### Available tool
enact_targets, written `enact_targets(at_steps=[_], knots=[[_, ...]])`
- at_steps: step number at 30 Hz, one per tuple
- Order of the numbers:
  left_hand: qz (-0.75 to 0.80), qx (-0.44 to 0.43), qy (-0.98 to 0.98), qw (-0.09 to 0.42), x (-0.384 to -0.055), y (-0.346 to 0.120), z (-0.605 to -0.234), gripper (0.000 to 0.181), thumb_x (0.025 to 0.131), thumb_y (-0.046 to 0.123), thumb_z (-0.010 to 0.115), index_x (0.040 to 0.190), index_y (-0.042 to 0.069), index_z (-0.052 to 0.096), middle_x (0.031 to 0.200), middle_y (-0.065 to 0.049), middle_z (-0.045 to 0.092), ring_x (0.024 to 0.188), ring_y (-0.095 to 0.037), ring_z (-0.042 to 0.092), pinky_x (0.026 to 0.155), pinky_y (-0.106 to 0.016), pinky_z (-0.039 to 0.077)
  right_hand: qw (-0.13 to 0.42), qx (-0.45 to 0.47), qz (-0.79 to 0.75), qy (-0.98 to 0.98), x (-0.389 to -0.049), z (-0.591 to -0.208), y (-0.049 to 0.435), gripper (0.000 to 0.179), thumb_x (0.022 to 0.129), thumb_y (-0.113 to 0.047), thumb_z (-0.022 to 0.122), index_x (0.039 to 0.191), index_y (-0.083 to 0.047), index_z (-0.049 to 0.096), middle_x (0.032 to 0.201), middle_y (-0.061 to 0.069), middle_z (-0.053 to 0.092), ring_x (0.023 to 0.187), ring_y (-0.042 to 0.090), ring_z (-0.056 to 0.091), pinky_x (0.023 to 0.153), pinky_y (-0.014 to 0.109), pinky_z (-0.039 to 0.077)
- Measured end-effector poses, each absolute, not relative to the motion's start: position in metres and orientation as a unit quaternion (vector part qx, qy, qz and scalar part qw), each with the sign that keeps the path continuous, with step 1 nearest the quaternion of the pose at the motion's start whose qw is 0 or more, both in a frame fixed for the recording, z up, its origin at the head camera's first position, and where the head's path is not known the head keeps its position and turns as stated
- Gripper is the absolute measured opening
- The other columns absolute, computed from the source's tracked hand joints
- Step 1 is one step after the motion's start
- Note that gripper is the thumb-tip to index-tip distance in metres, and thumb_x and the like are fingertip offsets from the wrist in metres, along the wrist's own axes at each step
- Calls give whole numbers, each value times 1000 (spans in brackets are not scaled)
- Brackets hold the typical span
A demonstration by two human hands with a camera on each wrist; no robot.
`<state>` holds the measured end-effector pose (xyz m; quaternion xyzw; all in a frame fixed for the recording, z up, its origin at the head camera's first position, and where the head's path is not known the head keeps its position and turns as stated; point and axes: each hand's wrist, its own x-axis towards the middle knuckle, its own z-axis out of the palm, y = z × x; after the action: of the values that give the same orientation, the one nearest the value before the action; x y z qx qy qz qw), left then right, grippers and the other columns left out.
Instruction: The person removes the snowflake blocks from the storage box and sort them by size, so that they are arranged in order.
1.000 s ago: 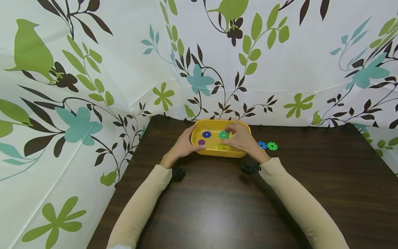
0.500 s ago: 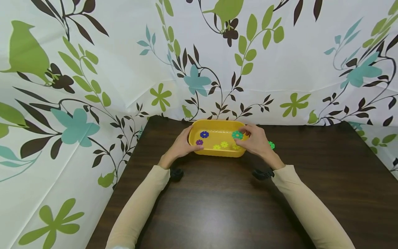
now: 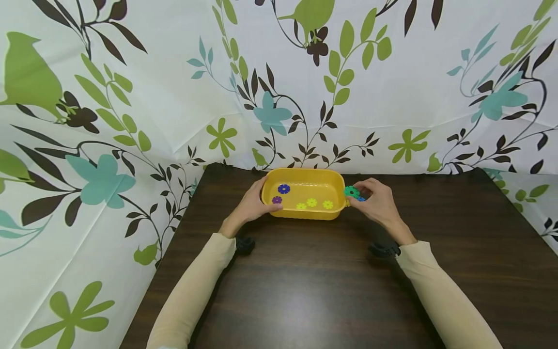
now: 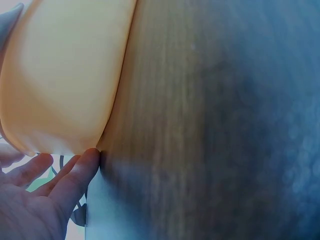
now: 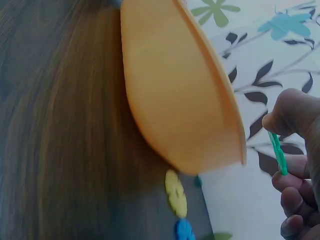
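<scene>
My left hand [image 3: 252, 206] grips the left end of a yellow plastic tub [image 3: 301, 214], thumb over the front rim; the left wrist view shows fingertips [image 4: 89, 159] against its end wall. Between the thumb and fingers of my right hand [image 3: 380, 203] is a green notched flower disc [image 3: 350, 192], held just beyond the tub's right end. Seen edge-on in the right wrist view, this green disc [image 5: 279, 154] stands above the tub's rim level. Inside the tub lie a dark blue disc [image 3: 284, 189], a purple disc [image 3: 276, 199] and several yellow discs [image 3: 311, 202].
On the dark wood table [image 3: 296, 271], a yellow disc [image 5: 176, 194] and a blue disc [image 5: 184, 230] lie beside the tub's right end. A leaf-patterned white cloth [image 3: 174, 97] hangs behind and to the left of the table.
My right hand has moved rightward from over the tub's inside to past its right end, carrying the green disc. Yellow discs it covered now show. My left hand stays on the tub.
</scene>
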<state>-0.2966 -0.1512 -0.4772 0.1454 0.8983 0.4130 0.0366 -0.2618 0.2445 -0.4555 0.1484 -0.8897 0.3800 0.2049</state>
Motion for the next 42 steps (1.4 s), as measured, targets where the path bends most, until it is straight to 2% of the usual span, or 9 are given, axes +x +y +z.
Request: enact_targets(at_steps=[7,20,24,29,35,42], knots=[[414,148,898,36,-296,-151,-476,120,83,53,89,176,20,20,178,-15,32,155,-41,46,129,-61,42,204,108,357,-905,-256,-463,271,34,87,-12,90,113,6,78,107,23,72,91,43,71,74,3,42],[412,139,900,40,-297,-151,-478,119,85,52,89,175,19,20,177,-15,32,156,-41,44,130,-61,41,209,73,311,-924,-253,-479,316,35,90,-16,88,116,5,79,109,26,74,92,41,71,73,21,47],[411,140,900,41,-298,-152,-479,121,84,53,89,176,18,19,178,-15,31,157,-41,44,130,-61,41,182,55,307,-932,-254,-481,326,36,93,-18,86,118,6,78,112,27,75,95,41,71,74,25,48],[416,145,897,38,-299,-151,-478,120,84,51,90,176,19,20,177,-16,32,154,-41,46,129,-60,43,140,30,300,-943,-257,-482,336,42,96,-23,83,123,8,76,117,31,72,101,45,69,76,38,52],[418,145,896,37,-299,-151,-477,118,84,51,90,175,21,21,177,-15,33,153,-41,47,128,-60,44,109,7,293,-950,-262,-486,345,46,98,-27,81,127,8,74,120,33,69,103,45,68,72,37,53],[414,150,897,33,-299,-151,-477,117,85,50,89,175,19,21,176,-16,34,154,-41,47,128,-61,44,96,5,284,-954,-265,-490,347,46,99,-28,80,126,9,73,114,33,72,98,44,68,73,47,57]])
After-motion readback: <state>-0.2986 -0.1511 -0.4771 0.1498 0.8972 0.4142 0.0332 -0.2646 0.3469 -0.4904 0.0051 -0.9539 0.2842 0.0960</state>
